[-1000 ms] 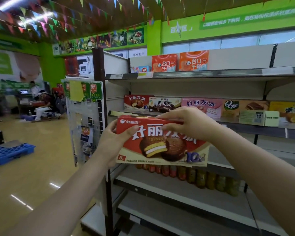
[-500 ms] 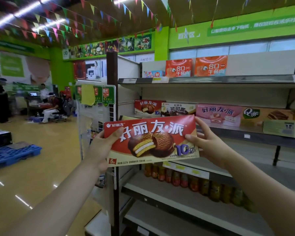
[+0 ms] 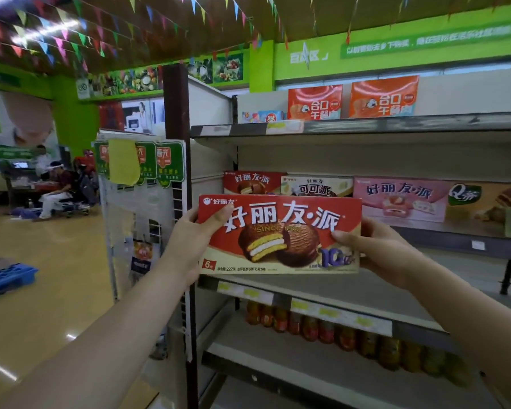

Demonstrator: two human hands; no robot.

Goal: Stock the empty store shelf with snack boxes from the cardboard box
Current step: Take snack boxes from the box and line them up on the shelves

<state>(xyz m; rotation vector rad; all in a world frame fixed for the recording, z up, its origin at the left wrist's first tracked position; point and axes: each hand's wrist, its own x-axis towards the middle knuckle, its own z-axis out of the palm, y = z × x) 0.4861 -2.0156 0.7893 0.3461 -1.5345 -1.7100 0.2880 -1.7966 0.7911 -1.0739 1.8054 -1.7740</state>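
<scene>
Behind both hands runs the shelf point(image 3: 366, 125), boxes point(image 3: 398, 199) lined up just past the fingers. Between the hands, upright and facing us, the red snack box point(image 3: 281, 234). Left hand point(image 3: 189, 243) grips its left end, right hand point(image 3: 378, 252) clasps the right.

Red rectangular cardboard snack box point(image 3: 279, 234) is held upright in front of the grey metal store shelf point(image 3: 366, 231), left hand point(image 3: 194, 240) at its left end, right hand point(image 3: 375, 249) at its right end. Behind it, on the shelf, stand a second red pie box point(image 3: 252, 183), then rightward a pale cocoa pie box point(image 3: 317, 185) and a pink pie box point(image 3: 401, 199). Two orange cartons point(image 3: 351, 101) stand on the shelf above; a row of bottles point(image 3: 337, 332) stands on the shelf below.
</scene>
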